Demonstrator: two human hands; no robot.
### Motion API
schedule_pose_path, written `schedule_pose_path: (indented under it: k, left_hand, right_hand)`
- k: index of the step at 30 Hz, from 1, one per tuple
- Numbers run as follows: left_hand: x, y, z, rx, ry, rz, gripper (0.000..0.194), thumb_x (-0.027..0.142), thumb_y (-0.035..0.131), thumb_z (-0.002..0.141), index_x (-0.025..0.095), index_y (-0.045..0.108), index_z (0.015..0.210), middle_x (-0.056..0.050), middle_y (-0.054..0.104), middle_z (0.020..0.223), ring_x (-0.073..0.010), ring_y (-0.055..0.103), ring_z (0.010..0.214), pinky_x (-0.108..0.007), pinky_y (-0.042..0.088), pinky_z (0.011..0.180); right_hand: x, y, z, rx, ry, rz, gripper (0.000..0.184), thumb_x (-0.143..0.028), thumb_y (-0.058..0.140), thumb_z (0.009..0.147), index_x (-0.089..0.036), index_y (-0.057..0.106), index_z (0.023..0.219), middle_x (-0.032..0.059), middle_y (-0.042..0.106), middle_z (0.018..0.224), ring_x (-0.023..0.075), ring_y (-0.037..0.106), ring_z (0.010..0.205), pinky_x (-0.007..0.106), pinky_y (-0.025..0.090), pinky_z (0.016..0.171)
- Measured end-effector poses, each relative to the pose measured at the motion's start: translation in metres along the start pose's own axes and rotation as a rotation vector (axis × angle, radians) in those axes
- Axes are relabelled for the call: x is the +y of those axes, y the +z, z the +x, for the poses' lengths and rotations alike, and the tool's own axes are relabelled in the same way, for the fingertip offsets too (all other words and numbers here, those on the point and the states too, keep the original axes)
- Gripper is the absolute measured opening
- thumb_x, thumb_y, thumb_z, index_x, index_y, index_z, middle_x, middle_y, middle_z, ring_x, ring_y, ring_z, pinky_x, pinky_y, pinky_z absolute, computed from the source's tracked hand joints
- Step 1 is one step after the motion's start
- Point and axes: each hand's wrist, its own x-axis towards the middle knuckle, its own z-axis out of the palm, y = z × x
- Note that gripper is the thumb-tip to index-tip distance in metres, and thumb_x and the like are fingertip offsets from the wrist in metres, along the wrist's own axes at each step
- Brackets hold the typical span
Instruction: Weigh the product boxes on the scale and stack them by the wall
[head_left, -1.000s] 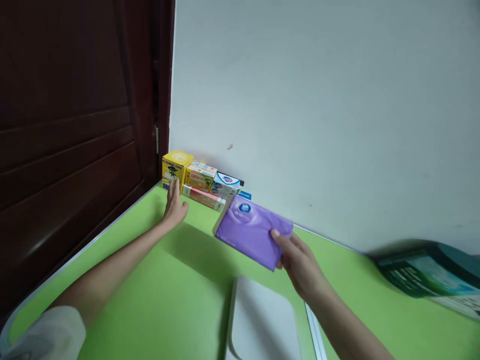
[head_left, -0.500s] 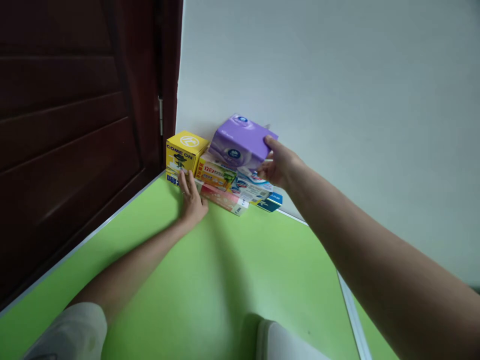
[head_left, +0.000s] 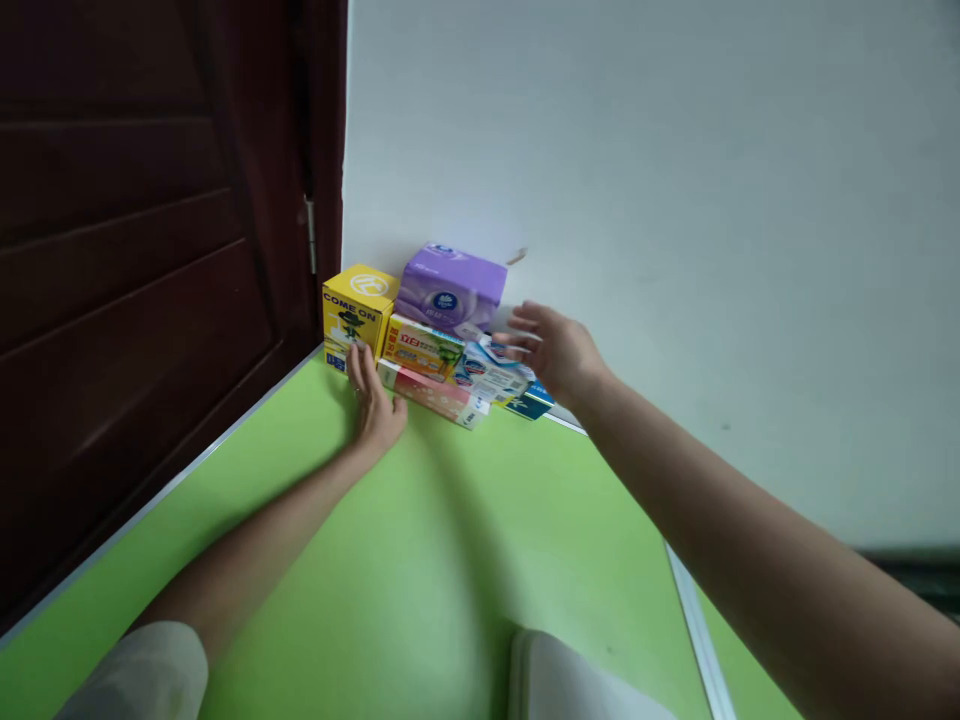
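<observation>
My left hand [head_left: 377, 405] rests its outstretched fingers against the front of a yellow "COME ON" box [head_left: 356, 308]. Just right of that stands a purple tissue pack [head_left: 450, 285], behind a yellow-orange carton with green print [head_left: 421, 347]. My right hand [head_left: 559, 350] is apart from the pack, fingers spread, with nothing in it. Near its fingertips lie white-and-blue packages [head_left: 491, 372]. A long pink carton [head_left: 435, 395] lies in front, and a dark blue box [head_left: 531, 402] sits at the group's right end.
The items stand on a green surface [head_left: 360, 600] in a corner. A dark red-brown door [head_left: 135, 280] bounds the left and a pale wall [head_left: 637, 180] the back. A white strip [head_left: 697, 620] crosses the surface at right. A pale rounded thing [head_left: 577, 680] shows at the bottom.
The purple tissue pack has gone down behind the front cartons and been let go. My right hand has opened and drawn away from it. My left hand stays at the yellow box.
</observation>
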Motion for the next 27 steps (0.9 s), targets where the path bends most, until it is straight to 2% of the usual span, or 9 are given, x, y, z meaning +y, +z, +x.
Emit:
schedule_pose_path:
  k: [2, 4, 6, 9, 13, 16, 19, 22, 27]
  left_hand:
    - [0.013, -0.007, -0.007, 0.006, 0.040, -0.016, 0.092, -0.001, 0.049, 0.065, 0.009, 0.007, 0.146, -0.023, 0.005, 0.154, -0.0331, 0.001, 0.145, -0.052, 0.013, 0.117]
    - [0.035, -0.018, -0.016, -0.076, 0.114, -0.029, 0.083, 0.001, 0.048, 0.067, 0.012, 0.018, 0.144, -0.020, 0.015, 0.153, -0.0323, 0.008, 0.144, -0.053, 0.018, 0.115]
    - [0.067, -0.033, -0.027, -0.274, 0.231, -0.032, 0.063, 0.007, 0.050, 0.071, 0.015, 0.041, 0.133, -0.016, 0.033, 0.147, -0.0314, 0.018, 0.142, -0.054, 0.020, 0.114]
    - [0.125, -0.060, -0.042, -0.725, 0.509, -0.055, 0.025, 0.023, 0.056, 0.078, 0.018, 0.065, 0.100, -0.010, 0.061, 0.121, -0.0298, 0.041, 0.129, -0.058, 0.014, 0.115]
    - [0.201, -0.095, -0.064, -1.181, 0.870, -0.029, 0.021, 0.023, 0.049, 0.082, 0.014, 0.067, 0.078, -0.008, 0.068, 0.085, -0.0227, 0.059, 0.097, -0.054, 0.015, 0.115]
    - [0.240, -0.110, -0.085, -1.330, 0.874, -0.039, 0.017, 0.022, 0.050, 0.079, 0.015, 0.065, 0.078, -0.005, 0.064, 0.077, -0.0198, 0.059, 0.084, -0.049, 0.023, 0.113]
    - [0.269, -0.107, -0.107, -1.476, 0.734, -0.051, 0.009, 0.023, 0.055, 0.074, 0.018, 0.062, 0.078, -0.004, 0.063, 0.083, -0.0198, 0.058, 0.086, -0.047, 0.029, 0.109]
    - [0.299, -0.091, -0.131, -1.609, 0.734, 0.018, 0.002, 0.017, 0.055, 0.071, 0.018, 0.056, 0.071, -0.003, 0.061, 0.080, -0.0202, 0.057, 0.083, -0.045, 0.036, 0.100]
    - [0.352, -0.048, -0.172, -1.686, 0.767, 0.010, 0.005, 0.016, 0.051, 0.072, 0.018, 0.049, 0.067, -0.004, 0.058, 0.078, -0.0200, 0.054, 0.079, -0.036, 0.043, 0.076]
  right_hand:
    - [0.011, -0.021, -0.029, -0.050, -0.035, -0.163, 0.007, -0.022, 0.059, 0.076, -0.016, 0.058, 0.080, 0.0024, 0.061, 0.079, 0.0119, 0.062, 0.065, 0.023, 0.049, 0.059]
    - [0.023, -0.044, -0.066, -0.212, -0.060, -0.406, 0.009, -0.023, 0.059, 0.077, -0.016, 0.062, 0.082, 0.0033, 0.065, 0.078, 0.0147, 0.062, 0.071, 0.028, 0.050, 0.068]
    - [0.034, -0.065, -0.111, -0.432, -0.078, -0.644, 0.016, -0.028, 0.054, 0.083, -0.016, 0.065, 0.080, 0.0060, 0.068, 0.081, 0.0184, 0.063, 0.079, 0.034, 0.050, 0.077]
    - [0.042, -0.085, -0.179, -0.653, -0.171, -0.852, 0.025, -0.028, 0.046, 0.090, -0.017, 0.066, 0.080, 0.0092, 0.068, 0.085, 0.0199, 0.062, 0.082, 0.036, 0.049, 0.079]
    - [0.037, -0.103, -0.250, -0.818, -0.310, -0.889, 0.028, -0.016, 0.041, 0.090, -0.017, 0.067, 0.080, 0.0108, 0.068, 0.086, 0.0195, 0.061, 0.087, 0.032, 0.048, 0.080]
    - [0.031, -0.124, -0.286, -0.873, -0.335, -0.909, 0.019, -0.011, 0.049, 0.084, -0.015, 0.067, 0.085, 0.0102, 0.069, 0.089, 0.0189, 0.062, 0.089, 0.028, 0.047, 0.080]
    - [0.032, -0.152, -0.314, -0.882, -0.347, -0.948, 0.014, -0.013, 0.058, 0.079, -0.012, 0.066, 0.089, 0.0094, 0.069, 0.089, 0.0181, 0.062, 0.085, 0.025, 0.046, 0.078]
    - [0.038, -0.187, -0.339, -0.839, -0.305, -0.945, 0.012, -0.020, 0.063, 0.076, -0.011, 0.064, 0.086, 0.0066, 0.067, 0.082, 0.0155, 0.058, 0.074, 0.023, 0.045, 0.068]
    - [0.053, -0.266, -0.367, -0.685, -0.130, -0.553, 0.012, -0.021, 0.058, 0.078, -0.014, 0.067, 0.081, 0.0001, 0.065, 0.076, 0.0097, 0.053, 0.063, 0.021, 0.044, 0.063]
